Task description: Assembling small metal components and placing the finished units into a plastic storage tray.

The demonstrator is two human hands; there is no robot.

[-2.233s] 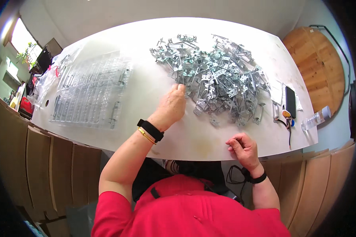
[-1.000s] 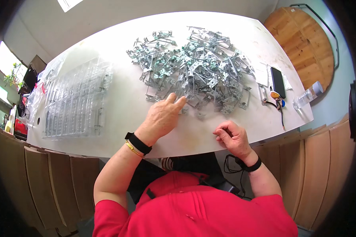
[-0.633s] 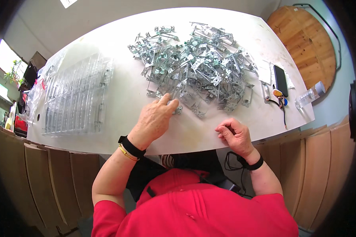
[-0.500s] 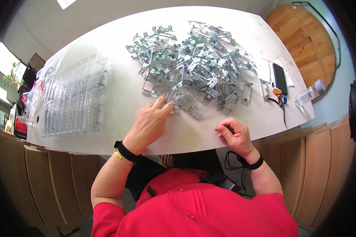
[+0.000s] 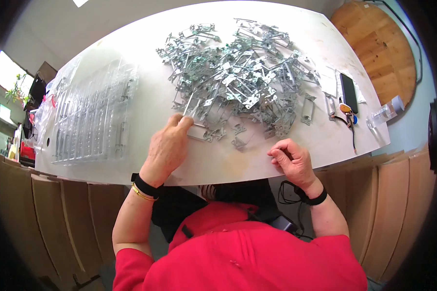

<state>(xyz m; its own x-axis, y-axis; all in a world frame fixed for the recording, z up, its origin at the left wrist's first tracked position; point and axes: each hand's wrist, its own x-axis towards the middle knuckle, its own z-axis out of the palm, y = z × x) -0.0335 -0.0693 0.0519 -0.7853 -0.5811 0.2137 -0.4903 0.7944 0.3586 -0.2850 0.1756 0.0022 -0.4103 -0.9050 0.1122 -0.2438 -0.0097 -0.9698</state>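
A heap of thin metal brackets (image 5: 247,72) with flat, holed ends and long bars lies across the middle of the table. At its near left edge, my left hand (image 5: 167,145) pinches one metal bracket (image 5: 189,104) between thumb and fingers, its far end tilted up over the heap. My right hand (image 5: 294,162) sits near the table's front edge, to the right of a few loose brackets. Its fingers are curled in toward the thumb, and whatever they may hold is hidden.
Clear plastic trays (image 5: 94,116) are stacked at the left of the table. At the right lie a black phone (image 5: 348,93), a short cable (image 5: 353,138) and a clear bottle (image 5: 386,112). A lone bracket (image 5: 308,109) lies beside the heap. Cardboard (image 5: 58,218) lines the front.
My left hand has taken hold of a bracket at the heap's near edge and drawn back slightly left. The right hand stays almost where it was. The view has shifted a little.
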